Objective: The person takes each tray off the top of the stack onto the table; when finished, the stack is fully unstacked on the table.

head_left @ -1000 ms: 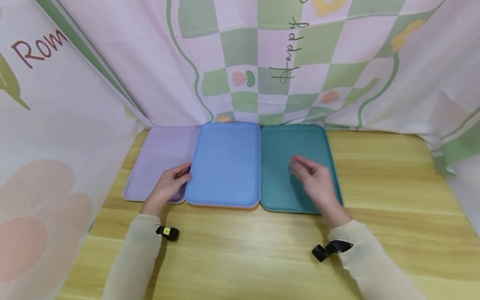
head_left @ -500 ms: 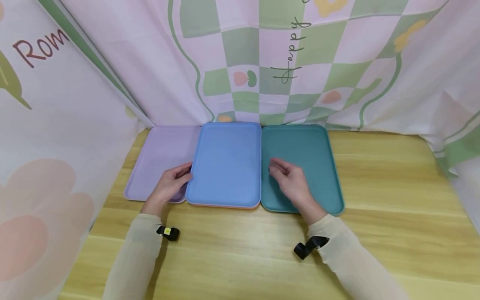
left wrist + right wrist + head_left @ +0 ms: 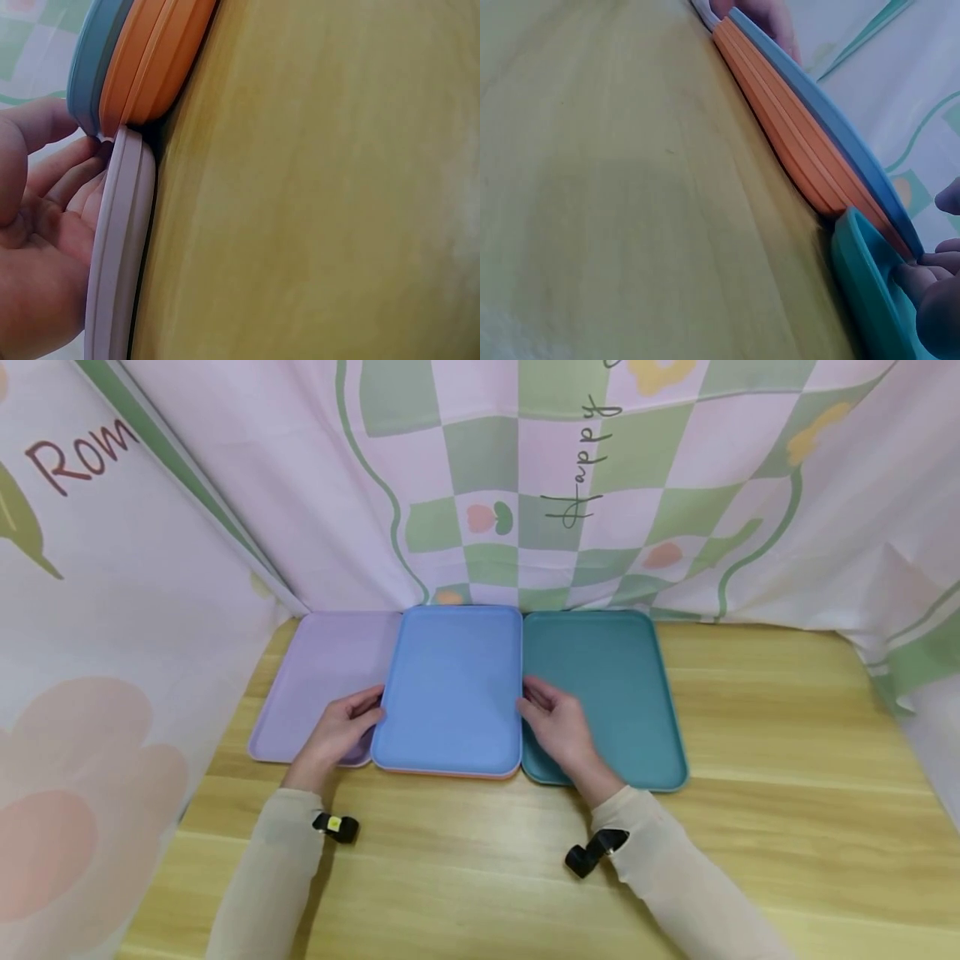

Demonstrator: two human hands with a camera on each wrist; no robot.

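Note:
A blue tray (image 3: 453,693) lies on top of orange trays (image 3: 780,112), whose edges show below it in both wrist views. My left hand (image 3: 337,731) pinches its left edge; in the left wrist view the thumb is at the blue rim and the fingertips are just under it. On the opposite side, my right hand (image 3: 558,722) has its fingertips right at the blue edge, over the teal tray (image 3: 622,693). The right wrist view shows that thumb raised apart from the rim. Below my left hand lies a lilac tray (image 3: 330,660).
All the trays stand on a wooden table (image 3: 787,777), side by side against a patterned curtain (image 3: 551,468) at the back. Another curtain (image 3: 127,610) hangs along the left side. The lilac and teal trays sit lower than the middle stack.
My right hand has moved left across the teal tray to the blue tray's right edge. The left hand and the trays have stayed in place.

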